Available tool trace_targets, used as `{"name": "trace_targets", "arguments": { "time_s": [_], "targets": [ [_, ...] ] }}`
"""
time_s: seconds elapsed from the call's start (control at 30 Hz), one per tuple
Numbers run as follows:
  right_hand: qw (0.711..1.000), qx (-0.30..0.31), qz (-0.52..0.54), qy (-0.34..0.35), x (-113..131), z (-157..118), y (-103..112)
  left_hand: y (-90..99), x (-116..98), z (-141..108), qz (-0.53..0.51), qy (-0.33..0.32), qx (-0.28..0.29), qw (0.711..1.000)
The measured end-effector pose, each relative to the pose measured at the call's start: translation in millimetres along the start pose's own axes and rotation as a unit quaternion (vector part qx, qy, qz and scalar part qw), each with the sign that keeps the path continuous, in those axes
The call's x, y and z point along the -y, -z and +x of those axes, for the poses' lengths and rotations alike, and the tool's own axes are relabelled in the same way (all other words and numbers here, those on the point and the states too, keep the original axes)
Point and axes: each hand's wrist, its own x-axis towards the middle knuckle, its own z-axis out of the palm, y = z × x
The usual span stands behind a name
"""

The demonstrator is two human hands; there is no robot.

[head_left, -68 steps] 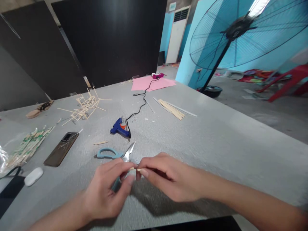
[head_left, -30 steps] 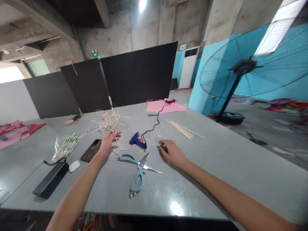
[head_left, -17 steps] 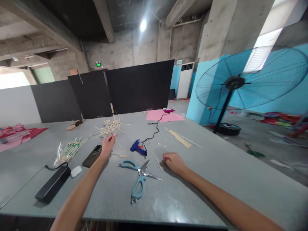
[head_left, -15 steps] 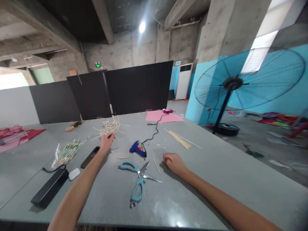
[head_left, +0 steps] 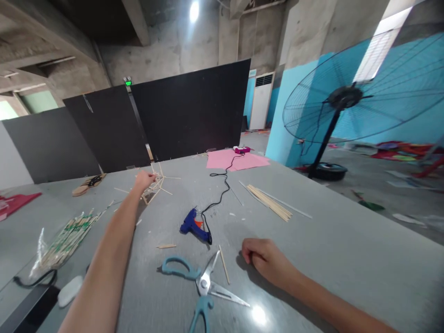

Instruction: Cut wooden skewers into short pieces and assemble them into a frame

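On the grey table (head_left: 329, 231) a blue glue gun (head_left: 193, 225) lies near the middle, its black cord (head_left: 218, 194) running far to a pink sheet (head_left: 237, 161). Open scissors (head_left: 201, 289) lie near. A large fan (head_left: 347, 97) stands right.

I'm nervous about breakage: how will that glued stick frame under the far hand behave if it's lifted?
The stick frame probably lifts lightly, since it's thin sticks with open gaps. Loose ends poke outward, so it may snag or flex. The left hand touches one edge; lifting from there likely strains the joints.
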Motion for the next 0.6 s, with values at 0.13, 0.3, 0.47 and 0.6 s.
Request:
{"name": "trace_targets", "arguments": {
  "time_s": [0.13,0.3,0.47,0.6],
  "targets": [
    [1.000,-0.003,0.020,0.002,-2,0,1,-17.9,8,6,0.020,0.009,0.006,1.000],
    [0.999,0.003,0.024,0.020,-6,2,-2,-22.0,9,6,0.028,0.010,-0.007,1.000],
    [0.999,0.008,0.026,0.028,-9,3,-4,-24.0,9,5,0.026,0.000,-0.013,1.000],
    [0.999,0.016,0.031,0.026,-8,2,-4,-26.2,8,6,0.020,0.006,-0.006,1.000]
  ]
}}
